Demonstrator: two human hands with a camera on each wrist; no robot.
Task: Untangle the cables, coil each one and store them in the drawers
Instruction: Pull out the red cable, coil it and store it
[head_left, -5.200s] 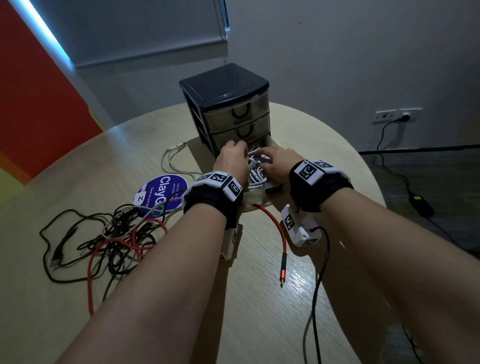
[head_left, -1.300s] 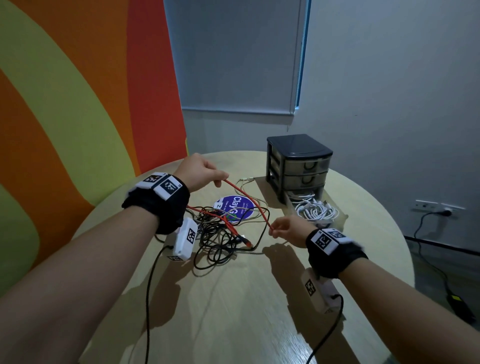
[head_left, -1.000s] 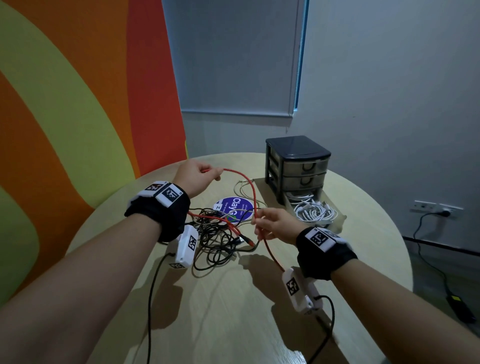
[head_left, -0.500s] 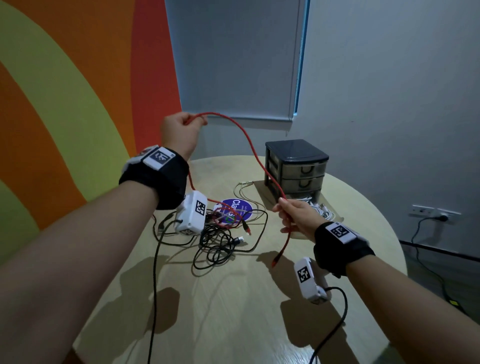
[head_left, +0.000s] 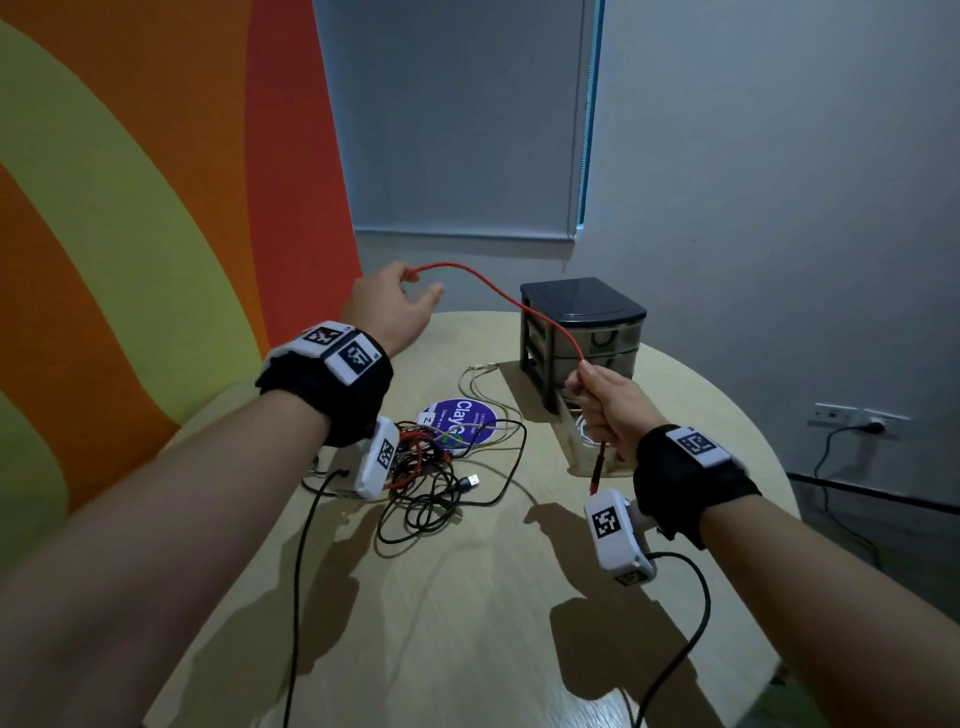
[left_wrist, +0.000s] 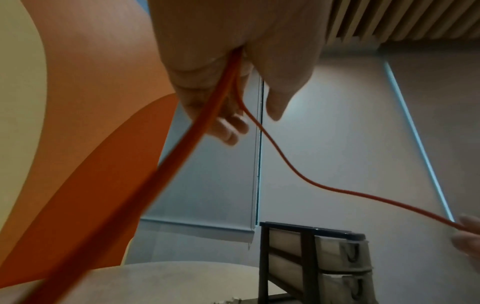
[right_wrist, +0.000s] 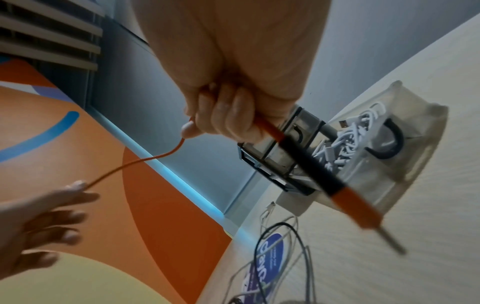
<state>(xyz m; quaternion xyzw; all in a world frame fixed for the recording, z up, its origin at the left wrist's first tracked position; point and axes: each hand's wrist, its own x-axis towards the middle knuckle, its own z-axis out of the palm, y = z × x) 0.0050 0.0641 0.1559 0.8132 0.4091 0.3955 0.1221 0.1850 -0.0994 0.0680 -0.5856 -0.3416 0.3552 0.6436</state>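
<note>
Red cable lifted between both hands above round table; rest of tangle on tabletop.

Round pale wooden table (head_left: 467, 623) carries a dark-framed three-drawer plastic cabinet (head_left: 584, 332); its bottom translucent drawer (right_wrist: 405, 164) is pulled out, holding coiled white cables (right_wrist: 350, 139). Tangle of black cables (head_left: 431, 493) lies beside a round purple sticker (head_left: 460, 421). Left hand (head_left: 387, 306), raised, fingers loosely spread, has the thin red braided cable (head_left: 519, 304) running through its palm. Right hand (head_left: 605, 400) fist-gripped on the same cable near its red-and-black plug end (right_wrist: 324, 176), which hangs below.
</note>
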